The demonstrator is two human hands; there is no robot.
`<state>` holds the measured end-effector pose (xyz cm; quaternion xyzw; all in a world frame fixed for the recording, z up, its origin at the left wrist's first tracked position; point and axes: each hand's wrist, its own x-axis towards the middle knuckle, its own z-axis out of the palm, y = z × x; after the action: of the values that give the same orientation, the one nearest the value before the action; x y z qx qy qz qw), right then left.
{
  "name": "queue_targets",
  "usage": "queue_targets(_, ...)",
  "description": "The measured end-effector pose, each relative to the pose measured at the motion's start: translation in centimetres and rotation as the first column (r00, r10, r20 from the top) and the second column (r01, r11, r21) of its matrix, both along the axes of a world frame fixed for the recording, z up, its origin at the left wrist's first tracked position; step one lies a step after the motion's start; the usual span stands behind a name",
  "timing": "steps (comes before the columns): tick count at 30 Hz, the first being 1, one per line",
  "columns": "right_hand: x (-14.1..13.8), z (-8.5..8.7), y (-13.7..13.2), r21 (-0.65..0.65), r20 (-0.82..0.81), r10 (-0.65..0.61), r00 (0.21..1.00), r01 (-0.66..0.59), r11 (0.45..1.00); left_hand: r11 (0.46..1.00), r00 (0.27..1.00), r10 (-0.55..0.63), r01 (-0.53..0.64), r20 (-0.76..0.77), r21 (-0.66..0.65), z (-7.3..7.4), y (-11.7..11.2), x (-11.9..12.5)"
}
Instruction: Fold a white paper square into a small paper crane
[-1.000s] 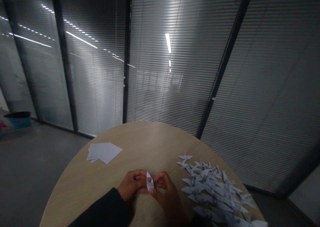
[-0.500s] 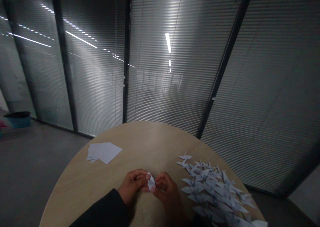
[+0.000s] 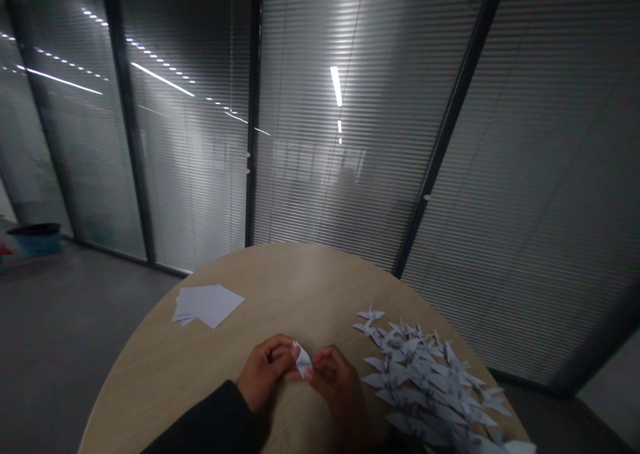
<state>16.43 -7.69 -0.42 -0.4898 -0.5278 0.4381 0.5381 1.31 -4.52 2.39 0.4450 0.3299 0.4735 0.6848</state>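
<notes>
A small piece of folded white paper (image 3: 303,361) is held between my two hands, just above the near part of the table. My left hand (image 3: 269,369) pinches its upper left edge between thumb and fingers. On the other side, the thumb and curled fingers of my right hand (image 3: 334,379) grip its lower right corner. Part of the paper is covered by my fingertips. To the right of my right hand lies a heap of folded paper cranes (image 3: 425,377), spread along the table's edge.
A stack of white paper sheets (image 3: 210,304) lies at the left of the round wooden table (image 3: 300,274). Behind the table stands a glass partition with blinds (image 3: 340,194). A blue bucket (image 3: 39,241) sits on the floor at far left.
The folded paper has tilted slightly between my fingers, its lower end shifting a little to the right. Both hands stay in nearly the same place.
</notes>
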Motion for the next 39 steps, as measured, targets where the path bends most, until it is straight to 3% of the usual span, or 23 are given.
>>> queue_targets(7, 0.6, -0.4, 0.6, 0.027, 0.090, -0.161, 0.983, 0.159, 0.987, 0.996, 0.996, 0.082, -0.084, 0.039, 0.037, -0.2, -0.2, 0.1)
queue_targets(11, 0.9, -0.5, 0.8, 0.012, 0.077, -0.141, 0.987, 0.140, 0.990, 0.996, 0.998, 0.068, -0.068, 0.014, 0.052, -0.7, 0.1, 0.0)
queue_targets(17, 0.2, -0.3, 0.5, 0.008, 0.080, -0.050, 0.996, 0.049, 0.999, 0.991, 0.998, -0.055, 0.052, 0.020, 0.121, -0.9, 0.5, -0.5)
queue_targets(25, -0.2, 0.6, -0.2, 0.028, 0.123, -0.161, 0.979, 0.159, 0.987, 0.986, 0.992, -0.096, 0.106, -0.083, 0.125, -0.5, 0.4, -0.4)
queue_targets(33, 0.7, -0.3, 0.3, 0.005, 0.165, -0.161, 0.973, 0.163, 0.987, 0.983, 0.990, -0.122, 0.131, -0.076, 0.127, -0.1, 0.0, -0.2)
queue_targets(39, 0.7, 0.0, 0.3, -0.031, 0.179, -0.099, 0.979, 0.106, 0.994, 0.990, 0.992, -0.033, 0.049, -0.122, 0.131, 0.2, -0.1, -0.2)
